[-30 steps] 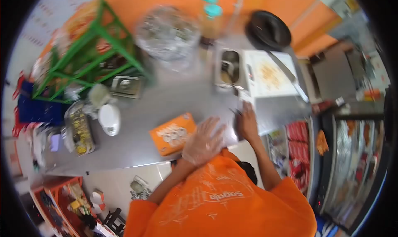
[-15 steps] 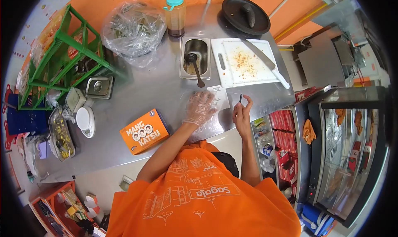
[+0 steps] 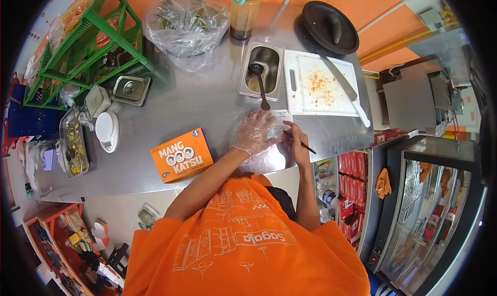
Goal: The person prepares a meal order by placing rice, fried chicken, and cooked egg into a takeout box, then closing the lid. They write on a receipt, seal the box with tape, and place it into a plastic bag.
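My left hand, in a clear plastic glove, lies flat with spread fingers on the left part of a white printed receipt. In my bare right hand is a thin dark pen, its tip end at the receipt's right side. An orange box lettered "MANG KATSU" sits left of my left forearm. Just beyond the receipt stands a steel container with a dark ladle in it. To its right lies a white cutting board with brown crumbs and a knife.
A stone mortar, a teal-capped bottle and a plastic bag of leaves stand at the back. Leftward are a green rack, a white scale and a tray of yellow food. A glass display case stands right.
The pen has turned in my right hand, which has come closer to the receipt. My left hand has stayed on the paper. The whole view has shifted slightly.
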